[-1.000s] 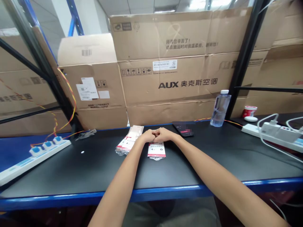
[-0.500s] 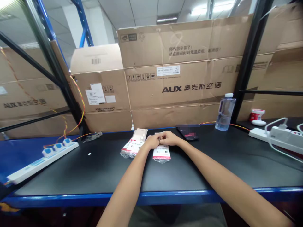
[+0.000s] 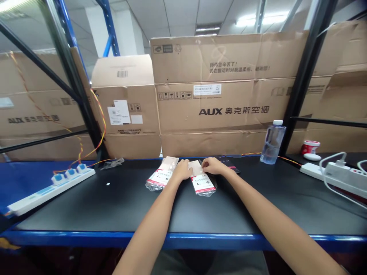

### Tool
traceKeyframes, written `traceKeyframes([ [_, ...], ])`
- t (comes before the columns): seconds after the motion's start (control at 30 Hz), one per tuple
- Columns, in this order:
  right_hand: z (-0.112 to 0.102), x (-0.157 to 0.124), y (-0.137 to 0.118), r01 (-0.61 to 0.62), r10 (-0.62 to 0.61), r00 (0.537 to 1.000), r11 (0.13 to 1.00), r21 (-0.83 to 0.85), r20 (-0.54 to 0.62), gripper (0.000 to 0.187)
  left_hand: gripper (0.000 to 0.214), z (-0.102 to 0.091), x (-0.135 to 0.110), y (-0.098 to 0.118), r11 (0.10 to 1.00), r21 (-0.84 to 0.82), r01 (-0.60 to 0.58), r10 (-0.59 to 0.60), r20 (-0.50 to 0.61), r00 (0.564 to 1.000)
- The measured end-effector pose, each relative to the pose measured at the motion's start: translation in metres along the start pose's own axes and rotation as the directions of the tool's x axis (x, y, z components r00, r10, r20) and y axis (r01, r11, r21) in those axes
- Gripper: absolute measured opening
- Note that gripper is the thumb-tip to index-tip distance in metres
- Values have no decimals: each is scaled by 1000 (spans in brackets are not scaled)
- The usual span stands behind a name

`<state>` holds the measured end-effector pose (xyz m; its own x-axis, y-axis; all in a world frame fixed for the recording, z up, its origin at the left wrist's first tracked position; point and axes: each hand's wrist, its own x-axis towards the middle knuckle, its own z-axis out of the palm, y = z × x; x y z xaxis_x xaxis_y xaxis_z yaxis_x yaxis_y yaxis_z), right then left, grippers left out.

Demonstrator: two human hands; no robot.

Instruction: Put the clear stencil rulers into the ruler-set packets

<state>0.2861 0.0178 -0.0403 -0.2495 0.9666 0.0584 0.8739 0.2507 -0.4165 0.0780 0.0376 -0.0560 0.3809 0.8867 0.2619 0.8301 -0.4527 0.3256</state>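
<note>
A clear plastic packet (image 3: pixel 203 184) with a white and red printed card lies slightly turned on the black table top. My left hand (image 3: pixel 182 170) is at its upper left edge, fingers curled and the thumb against it. At its upper right edge, the bent fingers of my right hand (image 3: pixel 212 166) pinch the side; the fingertips are partly hidden. Left of my left hand, several similar packets (image 3: pixel 161 176) overlap in a loose pile, partly covered by my wrist. Behind my right hand lies a dark phone (image 3: pixel 233 165), partly covered by it.
A water bottle (image 3: pixel 273 143) stands at the back right. Power strips lie at the left (image 3: pixel 51 191) and right (image 3: pixel 315 171). Crumpled clear plastic (image 3: pixel 113 163) and a small white disc (image 3: pixel 108 184) are at left. Large cartons (image 3: pixel 229 130) wall off the back.
My hands were together over the packet's top and have moved apart to its two sides. The packet has shifted right and turned a little. The view has tilted slightly.
</note>
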Motion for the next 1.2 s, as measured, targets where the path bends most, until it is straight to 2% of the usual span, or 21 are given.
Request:
traceKeyframes([
  [0.2,4,2,-3,23,-26,999,998,62,38,33,32,-7,-4,5,999,21,33,-33,9,999],
  [0.4,4,0,-4,17,-23,999,991,132,46,32,39,-12,-4,8,999,-7,46,-46,42,998],
  [0.5,3,-2,-7,18,-26,998,986,164,49,31,61,-13,-5,8,999,-44,32,-28,74,997],
  [0.63,3,-2,-10,29,-39,998,981,192,51,31,116,-15,-9,10,996,-85,21,-7,167,986],
  [0.7,3,-2,-11,29,-38,998,981,191,43,31,127,-17,-10,11,996,-87,15,3,204,979],
  [0.77,3,-2,-11,25,-30,999,984,175,27,31,122,-17,-10,10,996,-86,-1,20,222,975],
  [0.9,1,-2,-12,22,-22,1000,991,134,-3,32,90,-15,-6,7,996,-77,-33,51,234,971],
  [1.0,1,-2,-12,32,-30,999,993,110,-18,32,73,-11,-3,5,996,-82,-38,55,222,973],
  [1.2,3,0,-11,49,-45,998,996,76,-51,33,41,-6,-4,4,994,-113,5,5,85,996],
])
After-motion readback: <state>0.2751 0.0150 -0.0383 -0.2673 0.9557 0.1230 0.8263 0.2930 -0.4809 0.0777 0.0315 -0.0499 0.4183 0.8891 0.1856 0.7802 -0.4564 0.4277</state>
